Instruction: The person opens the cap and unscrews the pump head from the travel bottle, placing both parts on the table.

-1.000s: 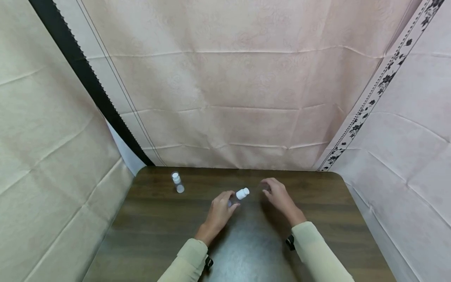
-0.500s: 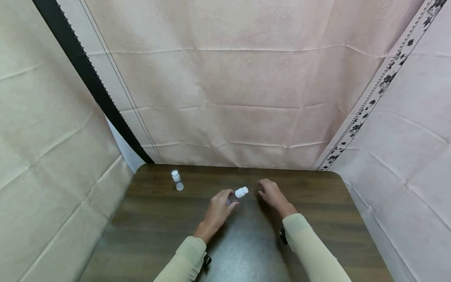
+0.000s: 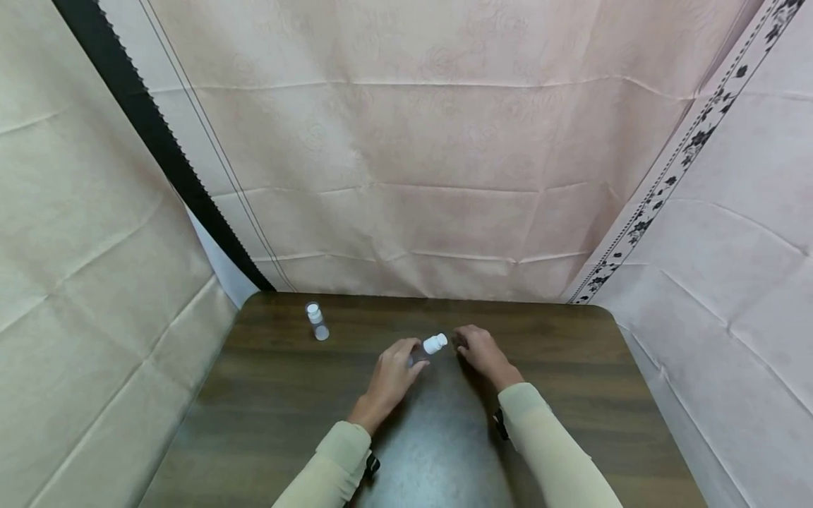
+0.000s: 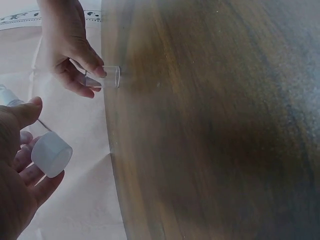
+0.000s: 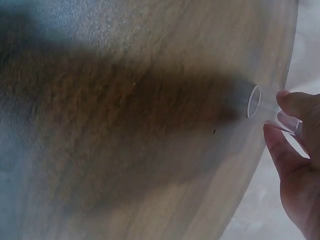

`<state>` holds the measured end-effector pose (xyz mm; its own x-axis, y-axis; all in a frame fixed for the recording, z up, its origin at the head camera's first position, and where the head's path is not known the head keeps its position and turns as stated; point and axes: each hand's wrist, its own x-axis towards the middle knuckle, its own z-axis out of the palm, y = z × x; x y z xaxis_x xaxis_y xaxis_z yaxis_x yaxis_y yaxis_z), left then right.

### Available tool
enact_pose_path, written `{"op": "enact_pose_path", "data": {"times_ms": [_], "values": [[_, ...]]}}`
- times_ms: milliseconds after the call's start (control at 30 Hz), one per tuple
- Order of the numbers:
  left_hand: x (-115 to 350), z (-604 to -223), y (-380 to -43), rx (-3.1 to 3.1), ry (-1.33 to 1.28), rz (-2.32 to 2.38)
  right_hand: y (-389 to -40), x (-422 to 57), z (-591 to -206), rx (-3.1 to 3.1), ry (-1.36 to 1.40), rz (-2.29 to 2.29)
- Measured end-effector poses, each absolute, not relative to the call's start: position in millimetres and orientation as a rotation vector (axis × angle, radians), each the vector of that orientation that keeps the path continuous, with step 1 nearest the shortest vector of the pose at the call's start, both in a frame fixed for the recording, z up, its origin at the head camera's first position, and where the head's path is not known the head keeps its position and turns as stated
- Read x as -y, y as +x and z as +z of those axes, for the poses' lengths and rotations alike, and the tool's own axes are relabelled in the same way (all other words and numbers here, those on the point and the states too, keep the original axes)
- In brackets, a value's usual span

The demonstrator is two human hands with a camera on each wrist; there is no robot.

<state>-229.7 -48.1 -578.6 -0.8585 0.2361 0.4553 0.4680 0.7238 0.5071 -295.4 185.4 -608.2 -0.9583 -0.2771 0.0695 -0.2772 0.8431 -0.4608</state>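
Note:
My left hand grips a small clear bottle with a white top, tilted above the table with its top pointing right. In the left wrist view, a white cylindrical end of it shows beside the curled fingers. My right hand, just right of the bottle and apart from it, pinches a clear hollow cylinder, like a bottle's overcap, between thumb and fingers. Its round rim shows in both wrist views. A second small bottle with a white top stands alone at the table's back left.
The dark wooden table has rounded back corners. Light cloth hangs behind it and at both sides, with a black strip on the left and a floral border on the right. Dark bands sit at both wrists.
My right hand has moved left, nearer to the bottle, with the clear overcap. The left hand keeps its hold almost in place. The standing bottle is unmoved; the view shifts slightly.

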Motion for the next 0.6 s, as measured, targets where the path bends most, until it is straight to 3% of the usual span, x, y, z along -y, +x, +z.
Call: {"op": "enact_pose_path", "data": {"times_ms": [600], "values": [[46,-579,-232,2.569,-0.572,-0.853,-283,-196,-606,2.972,0.334,0.748]]}}
